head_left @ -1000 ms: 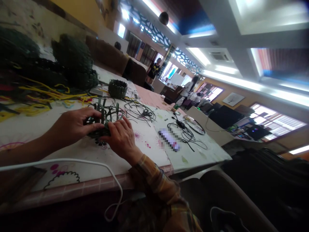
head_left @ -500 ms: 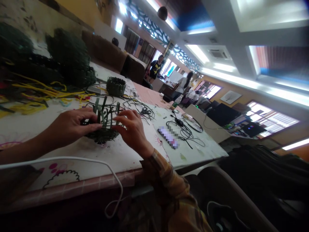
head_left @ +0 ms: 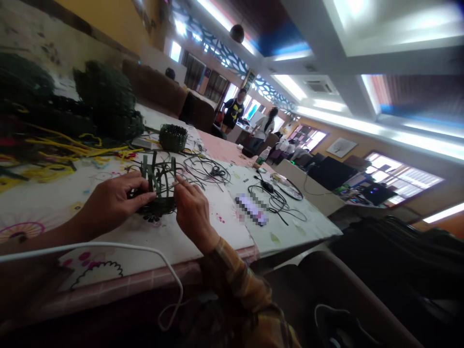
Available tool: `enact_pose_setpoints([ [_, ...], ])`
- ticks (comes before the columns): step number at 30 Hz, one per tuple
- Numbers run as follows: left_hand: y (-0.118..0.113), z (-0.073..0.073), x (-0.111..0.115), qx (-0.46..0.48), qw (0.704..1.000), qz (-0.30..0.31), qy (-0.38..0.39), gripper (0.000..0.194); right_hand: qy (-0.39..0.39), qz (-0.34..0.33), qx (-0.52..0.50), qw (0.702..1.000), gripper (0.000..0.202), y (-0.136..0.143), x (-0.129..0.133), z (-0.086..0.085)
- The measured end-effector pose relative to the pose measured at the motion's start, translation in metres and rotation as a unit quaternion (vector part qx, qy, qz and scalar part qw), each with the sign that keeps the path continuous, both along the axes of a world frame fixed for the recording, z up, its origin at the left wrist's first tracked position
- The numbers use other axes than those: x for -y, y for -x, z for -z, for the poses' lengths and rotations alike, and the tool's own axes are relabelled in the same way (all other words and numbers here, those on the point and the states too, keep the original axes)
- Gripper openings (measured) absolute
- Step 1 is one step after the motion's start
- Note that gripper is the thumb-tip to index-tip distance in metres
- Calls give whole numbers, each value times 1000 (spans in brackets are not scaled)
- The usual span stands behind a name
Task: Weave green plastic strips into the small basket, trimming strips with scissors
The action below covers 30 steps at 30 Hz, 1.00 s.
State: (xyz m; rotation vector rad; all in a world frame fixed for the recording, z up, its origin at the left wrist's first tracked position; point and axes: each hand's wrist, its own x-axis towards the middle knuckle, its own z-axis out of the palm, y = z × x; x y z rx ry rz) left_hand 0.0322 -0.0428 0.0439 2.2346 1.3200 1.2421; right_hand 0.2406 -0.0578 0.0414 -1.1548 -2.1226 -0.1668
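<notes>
A small dark green basket of woven strips sits on the patterned tablecloth, with several loose strips standing up from its rim. My left hand grips its left side, thumb on the near rim and fingers curled inside or behind it. At the right side of the basket, my right hand has its fingers pinched together on an upright green strip. A second, round woven basket stands behind, with loose dark strips coiled to the right of it.
Dark green woven pieces and yellow strips lie at the left. A phone, black cables and a bottle are to the right. A white cable crosses in front. Two people stand far back.
My right hand has closed its spread fingers onto an upright strip and turned more upright. My left hand still holds the basket. The view has shifted slightly.
</notes>
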Motion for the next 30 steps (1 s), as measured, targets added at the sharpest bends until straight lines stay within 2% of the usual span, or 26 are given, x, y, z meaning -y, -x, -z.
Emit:
enact_pose_setpoints([
  [4,-1,3,2,-21,999,28,-23,39,118,-20,-118,986,33,3,-8,-12],
  [8,-2,-2,4,0,998,54,-21,35,248,-72,-231,938,53,11,-13,-25],
  [10,-2,-4,5,19,998,58,-11,33,319,-92,-294,896,57,15,-15,-29],
  [14,-5,-4,5,48,997,62,3,31,428,-139,-436,779,57,19,-12,-33],
  [15,-5,-4,5,47,997,63,0,32,445,-148,-456,756,53,19,-10,-33],
  [17,-6,-2,4,36,997,65,-9,32,466,-160,-474,730,35,18,-7,-34],
  [19,-6,-2,3,23,997,66,-13,32,467,-161,-485,722,23,18,-5,-33],
  [22,-7,-5,3,38,998,48,-4,33,417,-140,-551,709,27,23,-6,-27],
  [27,-10,-9,5,83,996,-11,17,31,293,-119,-716,623,21,41,-2,-8],
  [28,-11,-10,5,83,996,-20,19,31,275,-117,-728,616,20,44,0,-4],
  [29,-11,-10,6,80,996,-27,22,32,256,-115,-731,622,19,46,3,0],
  [30,-11,-10,6,78,996,-34,24,33,232,-113,-722,641,18,47,7,4],
])
